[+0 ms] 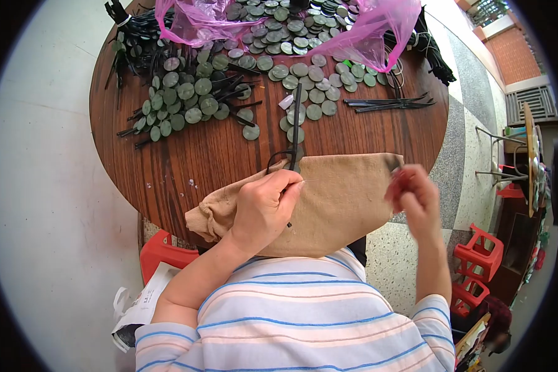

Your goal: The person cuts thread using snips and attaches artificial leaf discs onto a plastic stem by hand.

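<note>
Pinching a black strip [297, 124] over tan cloth [347, 198], the left hand [261, 208] shows fine thread [314, 180] at its closed grip; the right hand [415, 195] curls, its hold too blurred to tell. A sharp tug could snap the thread or slip the strip loose.

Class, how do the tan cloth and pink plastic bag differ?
The tan cloth looks opaque; the pink plastic bag is partly see-through. The cloth is mostly smooth, bunched at one end; the bag is crumpled. The cloth lies at the near side, the bag farther away. Both look soft.
</note>
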### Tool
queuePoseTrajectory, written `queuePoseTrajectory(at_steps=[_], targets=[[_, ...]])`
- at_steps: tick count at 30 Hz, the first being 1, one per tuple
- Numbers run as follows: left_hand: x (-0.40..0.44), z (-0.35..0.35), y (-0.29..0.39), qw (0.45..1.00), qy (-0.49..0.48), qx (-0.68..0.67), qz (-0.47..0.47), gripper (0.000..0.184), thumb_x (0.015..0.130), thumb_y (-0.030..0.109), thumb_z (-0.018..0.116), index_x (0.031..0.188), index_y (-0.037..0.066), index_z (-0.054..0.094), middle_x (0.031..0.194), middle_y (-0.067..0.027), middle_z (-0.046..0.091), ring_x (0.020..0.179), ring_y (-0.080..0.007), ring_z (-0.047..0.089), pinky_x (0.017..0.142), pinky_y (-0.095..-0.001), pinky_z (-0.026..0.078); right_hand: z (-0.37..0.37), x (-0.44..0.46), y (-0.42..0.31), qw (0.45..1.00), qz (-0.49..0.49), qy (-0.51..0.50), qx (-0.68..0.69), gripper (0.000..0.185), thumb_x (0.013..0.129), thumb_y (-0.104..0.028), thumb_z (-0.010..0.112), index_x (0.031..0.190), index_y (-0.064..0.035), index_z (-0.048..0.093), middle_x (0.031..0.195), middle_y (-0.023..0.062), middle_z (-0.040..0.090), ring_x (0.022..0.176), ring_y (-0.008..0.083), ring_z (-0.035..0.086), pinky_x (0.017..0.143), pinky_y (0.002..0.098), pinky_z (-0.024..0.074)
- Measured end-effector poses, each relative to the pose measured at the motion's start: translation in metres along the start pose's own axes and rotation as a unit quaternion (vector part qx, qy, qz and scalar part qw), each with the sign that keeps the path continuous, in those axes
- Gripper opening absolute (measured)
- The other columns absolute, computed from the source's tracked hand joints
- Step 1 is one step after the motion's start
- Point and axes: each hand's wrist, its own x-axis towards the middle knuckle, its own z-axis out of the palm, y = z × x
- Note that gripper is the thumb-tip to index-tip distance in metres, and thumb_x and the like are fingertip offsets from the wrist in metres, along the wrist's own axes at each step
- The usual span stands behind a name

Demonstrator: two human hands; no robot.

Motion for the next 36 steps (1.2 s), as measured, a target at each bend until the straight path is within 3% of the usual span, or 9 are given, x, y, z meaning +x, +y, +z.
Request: queuePoseTrajectory(at_steps=[1,4,7,10,13,22,28,31,36], targets=[[0.0,0.0,0.0,1.0,-0.002,0.0,-0.002,0.005,0.088,0.002,0.068,0.091,-0.003,0.068,0.07,-0.0069,0.064,0.061,-0.011,0.058,0.055,-0.0257,0.045,0.01,-0.006,0.003,0.995,0.01,-0.045,0.09,0.031,0.081,0.011,0.041,0.108,0.003,0.056,0.088,0.0052,0.061,0.079,0.0081,0.057,0.071,0.0256,0.0478],[-0.001,0.0,-0.001,1.0,-0.004,0.0,-0.006,0.005,0.088,0.001,0.067,0.091,-0.003,0.068,0.071,-0.0069,0.065,0.061,-0.0112,0.059,0.056,-0.0258,0.046,0.05,-0.02,-0.001,0.992,0.052,-0.048,0.108,0.028,0.087,0.008,0.045,0.112,0.0031,0.056,0.09,0.004,0.06,0.085,0.0095,0.056,0.079,0.024,0.046],[0.0,-0.001,-0.001,1.0,-0.01,-0.003,-0.016,0.004,0.089,0.0,0.066,0.092,-0.003,0.068,0.073,-0.0078,0.067,0.064,-0.0116,0.061,0.058,-0.0256,0.047,0.077,-0.027,-0.013,0.995,-0.067,-0.021,-0.071,0.029,0.096,-0.003,0.052,0.124,0.0,0.057,0.091,0.0102,0.062,0.08,0.018,0.062,0.073,0.0309,0.0497],[-0.001,-0.002,-0.002,1.0,-0.016,0.004,-0.019,0.006,0.09,0.0,0.065,0.094,-0.003,0.068,0.077,-0.009,0.069,0.068,-0.0125,0.065,0.061,-0.0251,0.05,0.079,-0.023,-0.012,0.974,-0.108,-0.051,-0.194,0.03,0.097,-0.009,0.056,0.125,-0.0018,0.06,0.087,0.0145,0.059,0.079,0.0279,0.062,0.068,0.0376,0.05],[-0.001,-0.002,-0.002,1.0,-0.013,-0.006,-0.015,0.008,0.09,-0.001,0.064,0.096,-0.004,0.068,0.079,-0.0102,0.071,0.072,-0.0139,0.068,0.065,-0.025,0.052,0.087,-0.021,-0.011,0.972,-0.11,-0.023,-0.207,0.027,0.097,-0.015,0.059,0.121,-0.0024,0.062,0.083,0.0154,0.056,0.075,0.0326,0.061,0.064,0.0406,0.0489],[-0.001,-0.007,-0.002,0.993,-0.039,-0.074,-0.08,0.011,0.094,0.001,0.062,0.101,-0.004,0.068,0.082,-0.0062,0.072,0.078,-0.0092,0.067,0.069,-0.0234,0.053,0.093,-0.019,-0.016,0.989,-0.056,-0.029,-0.132,0.024,0.096,-0.016,0.063,0.115,-0.0006,0.062,0.091,0.0158,0.064,0.077,0.0302,0.066,0.065,0.0377,0.0519],[-0.003,-0.007,0.001,0.972,-0.045,-0.168,-0.156,0.01,0.097,0.006,0.062,0.102,-0.001,0.067,0.081,-0.0024,0.07,0.063,-0.0025,0.056,0.055,-0.0173,0.045,0.094,-0.021,-0.014,0.993,-0.037,-0.056,-0.102,0.025,0.098,-0.018,0.061,0.115,0.0005,0.061,0.093,0.018,0.066,0.077,0.0331,0.066,0.069,0.0382,0.0519],[-0.003,-0.008,0.006,0.971,-0.054,-0.168,-0.158,0.007,0.094,0.003,0.062,0.097,-0.002,0.066,0.079,-0.0035,0.068,0.067,-0.008,0.062,0.059,-0.023,0.048,0.093,-0.021,-0.015,0.995,-0.009,-0.054,-0.08,0.025,0.098,-0.019,0.061,0.114,0.0009,0.061,0.091,0.0186,0.066,0.077,0.0336,0.066,0.069,0.0387,0.0514],[-0.003,-0.006,0.008,0.957,-0.075,-0.21,-0.187,0.007,0.096,0.004,0.061,0.097,-0.001,0.066,0.076,-0.0004,0.062,0.061,-0.0062,0.058,0.054,-0.0203,0.046,0.092,-0.022,-0.015,0.996,0.018,-0.066,-0.065,0.025,0.099,-0.019,0.059,0.113,0.001,0.059,0.088,0.0197,0.066,0.077,0.0338,0.066,0.069,0.0384,0.0508]])
